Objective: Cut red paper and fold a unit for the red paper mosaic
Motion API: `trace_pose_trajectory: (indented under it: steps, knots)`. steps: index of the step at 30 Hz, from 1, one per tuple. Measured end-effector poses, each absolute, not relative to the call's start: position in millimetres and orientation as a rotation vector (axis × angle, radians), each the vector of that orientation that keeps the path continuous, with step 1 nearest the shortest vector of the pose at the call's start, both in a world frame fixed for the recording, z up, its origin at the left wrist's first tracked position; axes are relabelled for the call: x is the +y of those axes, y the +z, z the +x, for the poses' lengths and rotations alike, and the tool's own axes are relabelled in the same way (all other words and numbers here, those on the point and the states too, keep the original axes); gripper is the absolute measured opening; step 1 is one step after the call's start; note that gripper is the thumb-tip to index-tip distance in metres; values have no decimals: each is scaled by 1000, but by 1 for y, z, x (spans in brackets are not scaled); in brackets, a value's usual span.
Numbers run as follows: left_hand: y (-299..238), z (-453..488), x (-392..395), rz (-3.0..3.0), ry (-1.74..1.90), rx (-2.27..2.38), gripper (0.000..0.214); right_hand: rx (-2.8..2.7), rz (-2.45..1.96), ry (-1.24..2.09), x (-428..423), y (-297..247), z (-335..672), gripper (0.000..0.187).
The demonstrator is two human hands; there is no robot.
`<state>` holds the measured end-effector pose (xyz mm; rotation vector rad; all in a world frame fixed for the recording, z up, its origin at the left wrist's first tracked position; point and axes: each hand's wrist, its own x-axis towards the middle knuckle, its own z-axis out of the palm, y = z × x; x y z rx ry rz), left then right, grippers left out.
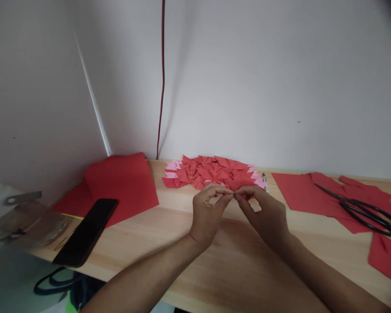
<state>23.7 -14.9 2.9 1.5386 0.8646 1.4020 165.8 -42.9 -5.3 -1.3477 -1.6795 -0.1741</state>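
Note:
My left hand (209,213) and my right hand (263,213) meet fingertip to fingertip above the middle of the wooden table. Thumb and index finger of each are pinched together. Whatever lies between the tips is too small or hidden to make out. Just behind the fingers, a heap of folded red paper pieces (208,167) spreads along the wall, with pink paper pieces (173,166) showing at both ends. The hands cover part of its front edge.
Black-handled scissors (355,208) lie on red paper sheets (299,195) at the right. To the left are a large red sheet (124,182), a black phone (86,232) and a clear plastic container (29,221). A pen (265,180) sits beside the heap. A dark red cable (163,78) hangs down the wall.

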Motion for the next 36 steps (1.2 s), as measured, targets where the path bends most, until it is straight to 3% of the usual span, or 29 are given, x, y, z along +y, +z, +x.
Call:
trace_pose_trajectory:
  steps: [36]
  knots:
    - [0, 18, -8, 1592, 1378, 794, 4, -1690, -1304, 105, -43, -7, 173, 10]
